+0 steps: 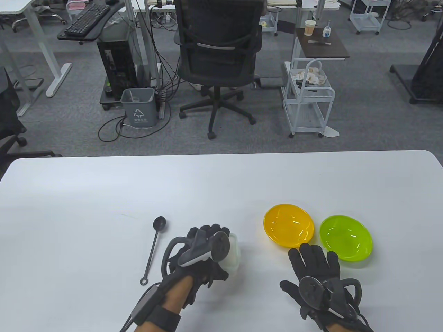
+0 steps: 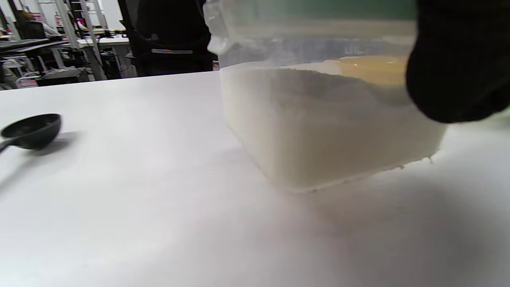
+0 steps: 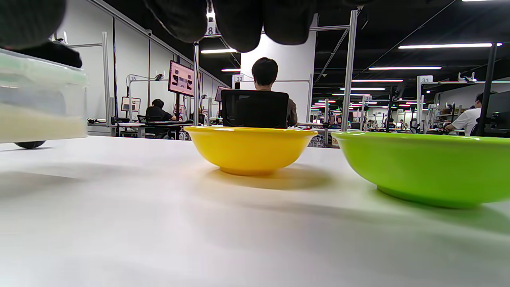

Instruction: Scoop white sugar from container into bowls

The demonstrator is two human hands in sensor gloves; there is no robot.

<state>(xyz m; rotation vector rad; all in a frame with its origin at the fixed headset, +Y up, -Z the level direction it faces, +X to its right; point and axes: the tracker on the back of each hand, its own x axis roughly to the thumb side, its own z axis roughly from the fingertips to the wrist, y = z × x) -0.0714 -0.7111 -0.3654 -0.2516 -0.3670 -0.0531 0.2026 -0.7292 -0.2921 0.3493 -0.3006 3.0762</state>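
A translucent container of white sugar (image 1: 232,256) stands on the white table (image 1: 104,193); it fills the left wrist view (image 2: 326,123) and shows at the left edge of the right wrist view (image 3: 40,103). My left hand (image 1: 207,249) grips the container from its left side and top. A black scoop (image 1: 154,247) lies to the left of that hand, also in the left wrist view (image 2: 32,130). A yellow bowl (image 1: 289,225) and a green bowl (image 1: 345,242) stand empty at the right, both in the right wrist view (image 3: 249,153) (image 3: 430,167). My right hand (image 1: 313,268) rests flat and empty before the bowls.
The table's far edge (image 1: 221,154) borders an office floor with a black chair (image 1: 218,65) and a white cart (image 1: 308,100). The yellow bowl sits close to the container's right side.
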